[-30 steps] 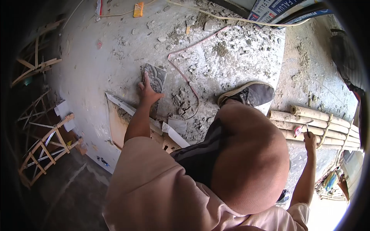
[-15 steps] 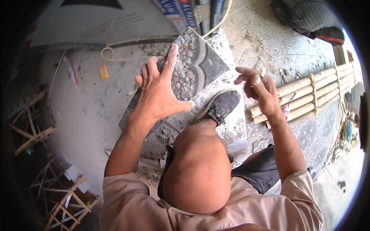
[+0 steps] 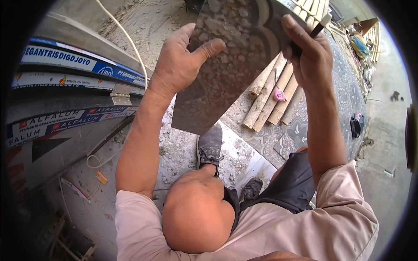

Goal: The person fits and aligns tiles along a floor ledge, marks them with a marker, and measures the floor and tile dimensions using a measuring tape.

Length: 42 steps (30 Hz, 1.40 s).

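Note:
A large patterned tile (image 3: 226,65), printed with pebbles and a curved border, is raised in front of me, its upper edge out of frame. My left hand (image 3: 185,58) grips its left edge, with the thumb across the pebbled face. At the tile's right side, my right hand (image 3: 309,54) is closed on it and also on a small dark-handled tool (image 3: 320,26) with a pale end. Below the tile's lower corner is my shoe (image 3: 210,145).
Bamboo poles (image 3: 270,102) lie on the right, with a pink tape measure (image 3: 279,95) on them. Labelled metal frames (image 3: 82,78) stand at the left. A cable (image 3: 126,35) hangs near them. Rubble (image 3: 174,152) covers the floor around my feet.
The view has swung to the right. The tile has been lifted from the floor, and my right hand has come from the poles to its right edge.

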Motion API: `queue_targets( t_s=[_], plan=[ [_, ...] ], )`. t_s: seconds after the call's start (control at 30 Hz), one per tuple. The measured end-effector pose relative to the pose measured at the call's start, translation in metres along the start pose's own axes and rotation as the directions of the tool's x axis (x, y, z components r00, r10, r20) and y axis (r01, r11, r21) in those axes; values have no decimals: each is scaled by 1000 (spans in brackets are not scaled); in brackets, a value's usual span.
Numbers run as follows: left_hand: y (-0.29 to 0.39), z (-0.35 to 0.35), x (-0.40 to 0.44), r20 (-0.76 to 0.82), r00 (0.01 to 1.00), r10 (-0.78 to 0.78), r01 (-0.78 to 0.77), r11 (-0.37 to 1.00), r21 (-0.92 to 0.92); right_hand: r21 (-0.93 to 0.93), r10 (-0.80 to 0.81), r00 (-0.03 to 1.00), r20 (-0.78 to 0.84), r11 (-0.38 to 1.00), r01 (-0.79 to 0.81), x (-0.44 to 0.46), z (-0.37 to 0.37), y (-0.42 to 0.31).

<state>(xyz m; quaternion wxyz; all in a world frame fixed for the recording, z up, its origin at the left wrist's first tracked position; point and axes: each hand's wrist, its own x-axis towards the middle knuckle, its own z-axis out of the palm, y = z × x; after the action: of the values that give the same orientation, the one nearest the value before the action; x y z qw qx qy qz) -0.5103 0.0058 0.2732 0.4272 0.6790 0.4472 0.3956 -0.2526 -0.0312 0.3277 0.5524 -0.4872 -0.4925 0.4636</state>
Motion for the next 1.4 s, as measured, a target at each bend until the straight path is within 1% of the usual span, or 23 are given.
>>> queue_targets(
  t_s=[0.03,0.1,0.13,0.17,0.2,0.27,0.3,0.4,0.43,0.5,0.6,0.67,0.77,0.87,0.93,1.03,1.07,1.1,1.17,1.2,1.27,1.37,1.4],
  plan=[
    [4,9,7,-2,999,32,-32,999,-29,128,-53,997,-61,990,61,13,-11,0],
    [19,25,24,-123,989,79,-95,987,-127,-112,-95,989,-115,990,82,12,-39,15],
    [25,32,35,-244,966,88,-137,972,-192,-244,-54,986,-157,970,14,-1,-53,39],
    [23,36,43,-282,951,-129,49,960,-276,-365,-12,980,-199,929,-62,-14,-68,63],
    [16,40,50,-250,959,-132,63,961,-268,-402,135,956,-259,885,-234,-36,-85,96],
    [-12,53,69,-419,764,-490,191,793,-579,-357,353,834,-423,781,-512,-100,-104,155],
    [-38,57,75,-340,775,-532,186,706,-683,-284,280,811,-514,836,-469,-133,-100,179],
    [-121,66,73,-138,738,-661,262,469,-843,80,643,588,-492,705,-704,-198,-97,214],
    [-135,76,66,-99,739,-666,307,464,-831,116,655,552,-515,691,-713,-204,-94,211],
    [-155,92,51,-64,660,-749,337,371,-866,490,693,518,-502,721,-490,-201,-88,203],
    [-188,100,35,24,652,-757,389,307,-869,439,612,597,-518,790,-428,-208,-95,230],
    [-193,104,31,76,663,-745,431,296,-852,547,657,557,-507,745,-382,-213,-95,232],
    [-217,104,31,193,681,-706,468,218,-856,378,540,632,-556,841,-387,-231,-96,261],
    [-162,126,34,375,633,-677,585,102,-804,165,345,682,-645,934,-316,-231,-92,252],
    [-172,134,43,405,693,-596,602,172,-780,143,291,686,-667,953,-265,-220,-93,229],
    [-196,132,73,233,701,-673,463,181,-868,-335,121,913,-390,905,-263,-212,-96,196],
    [-219,128,97,219,704,-675,450,186,-874,-335,118,919,-376,907,-254,-201,-94,186],
    [-253,118,119,471,830,-300,504,41,-863,-490,90,977,-194,854,-176,-192,-91,178],
    [-248,106,133,525,850,-43,526,27,-850,-626,144,989,45,775,-85,-180,-84,177],
    [-209,117,148,431,876,-218,463,123,-878,-632,133,990,47,772,-73,-169,-84,176],
    [-165,137,180,325,894,-309,429,378,-821,-167,299,928,-220,926,-338,-143,-80,169],
    [-98,176,187,348,918,-193,386,640,-664,-291,50,928,-370,942,-167,-82,-85,131],
    [-80,190,184,371,909,-192,404,629,-665,-356,-11,904,-427,921,-157,-63,-87,111]
  ],
)
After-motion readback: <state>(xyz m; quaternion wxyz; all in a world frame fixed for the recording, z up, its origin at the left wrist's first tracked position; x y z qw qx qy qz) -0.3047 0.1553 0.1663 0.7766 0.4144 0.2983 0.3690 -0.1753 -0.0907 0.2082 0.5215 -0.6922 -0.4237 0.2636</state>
